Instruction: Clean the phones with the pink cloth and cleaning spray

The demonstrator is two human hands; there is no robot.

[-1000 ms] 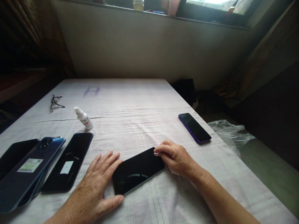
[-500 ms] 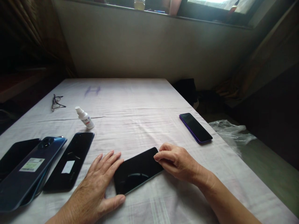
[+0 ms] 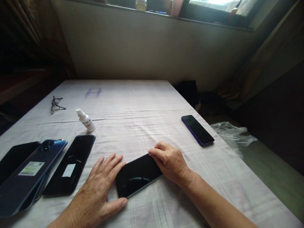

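A black phone [image 3: 136,175] lies screen up and slanted on the white tablecloth [image 3: 133,126] in front of me. My left hand [image 3: 99,186] lies flat with its fingers stretched out against the phone's near left end and its thumb by the lower corner. My right hand [image 3: 169,161] rests on the phone's far right end, fingers curled and pressed together over the screen. Whether anything is under those fingers is hidden.
At the left lie a black phone with a white sticker [image 3: 70,164], a blue phone back up [image 3: 28,172] and a dark phone [image 3: 14,156]. Beyond are a small white spray bottle [image 3: 85,120] and glasses [image 3: 56,104]. A purple-edged phone [image 3: 197,129] lies near the right edge, with a plastic bag [image 3: 231,133] on the floor.
My right hand has slid leftward along the phone's far end, covering more of the screen. My left hand and the phone have stayed put.
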